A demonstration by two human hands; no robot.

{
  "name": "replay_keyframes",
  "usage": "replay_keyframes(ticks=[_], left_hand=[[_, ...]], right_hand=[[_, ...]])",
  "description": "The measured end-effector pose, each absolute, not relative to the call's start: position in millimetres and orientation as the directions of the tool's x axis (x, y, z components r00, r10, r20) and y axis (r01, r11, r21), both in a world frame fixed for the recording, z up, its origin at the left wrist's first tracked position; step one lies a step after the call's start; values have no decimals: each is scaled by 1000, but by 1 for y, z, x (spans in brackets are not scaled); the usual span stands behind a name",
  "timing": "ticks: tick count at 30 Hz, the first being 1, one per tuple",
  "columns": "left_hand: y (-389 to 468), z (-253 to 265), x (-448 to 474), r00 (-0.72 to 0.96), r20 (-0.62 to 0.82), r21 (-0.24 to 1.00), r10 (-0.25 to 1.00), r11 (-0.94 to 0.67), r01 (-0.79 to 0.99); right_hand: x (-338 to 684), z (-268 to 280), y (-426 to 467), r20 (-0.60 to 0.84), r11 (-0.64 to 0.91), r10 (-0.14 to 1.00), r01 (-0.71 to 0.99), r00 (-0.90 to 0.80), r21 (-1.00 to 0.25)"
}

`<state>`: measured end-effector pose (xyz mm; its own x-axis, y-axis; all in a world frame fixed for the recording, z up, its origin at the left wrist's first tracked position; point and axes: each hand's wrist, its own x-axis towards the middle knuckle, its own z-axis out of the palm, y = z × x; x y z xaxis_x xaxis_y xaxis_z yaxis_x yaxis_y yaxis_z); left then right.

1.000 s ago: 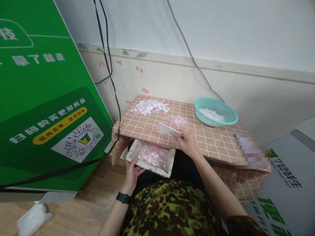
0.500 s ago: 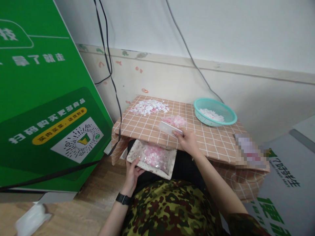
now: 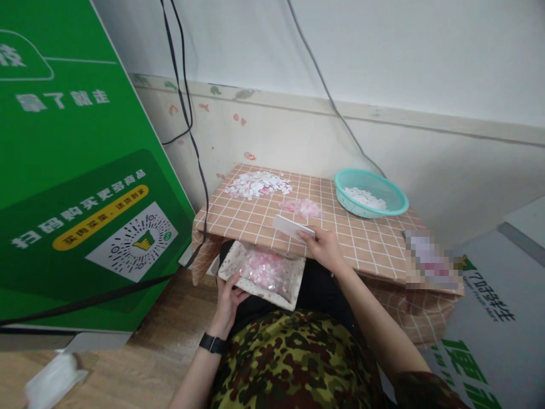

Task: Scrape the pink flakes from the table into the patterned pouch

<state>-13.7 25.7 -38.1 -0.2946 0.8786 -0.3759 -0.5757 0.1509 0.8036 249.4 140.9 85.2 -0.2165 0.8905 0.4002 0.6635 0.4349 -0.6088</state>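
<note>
My right hand (image 3: 324, 250) grips a white flat card (image 3: 291, 226) and holds it on edge on the checked table (image 3: 366, 244), just in front of a small heap of pink pieces (image 3: 303, 207). My left hand (image 3: 227, 301), with a black watch on the wrist, holds a patterned fabric tray (image 3: 238, 266) below the table's front edge. The tray holds several pink and white pieces (image 3: 266, 268). A larger heap of white pieces (image 3: 258, 184) lies at the table's far left.
A teal basket (image 3: 395, 199) with white pieces stands at the back right of the table. A big green sign (image 3: 72, 187) leans at the left, with black cables hanging along it. A blurred packet (image 3: 428, 261) lies on the table's right end.
My right hand pushed the card forward to the pink heap, then drew it back a little toward the table's front edge. The left hand and tray have barely moved.
</note>
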Motion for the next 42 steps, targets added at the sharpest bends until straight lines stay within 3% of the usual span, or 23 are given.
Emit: replay_keyframes(ticks=[16,21,27,32,39,42], left_hand=[[29,-33,-16,-301,-406,801,863,177,-571],[29,-38,-18,-296,-396,798,869,166,-579],[30,-45,-20,-284,-418,790,863,191,-582],[29,-43,-19,-295,-419,804,859,200,-560],[29,-43,-18,-288,-434,792,854,208,-574],[29,-41,-18,-287,-428,789,857,199,-581]], right_hand=[[238,85,116,442,587,808,476,-388,-655],[246,81,124,495,539,832,579,-250,-612],[240,76,137,486,552,820,640,-302,-534],[253,76,140,476,404,863,796,-169,-450],[293,85,140,519,278,855,845,0,-457],[288,90,135,531,329,847,803,-19,-496]])
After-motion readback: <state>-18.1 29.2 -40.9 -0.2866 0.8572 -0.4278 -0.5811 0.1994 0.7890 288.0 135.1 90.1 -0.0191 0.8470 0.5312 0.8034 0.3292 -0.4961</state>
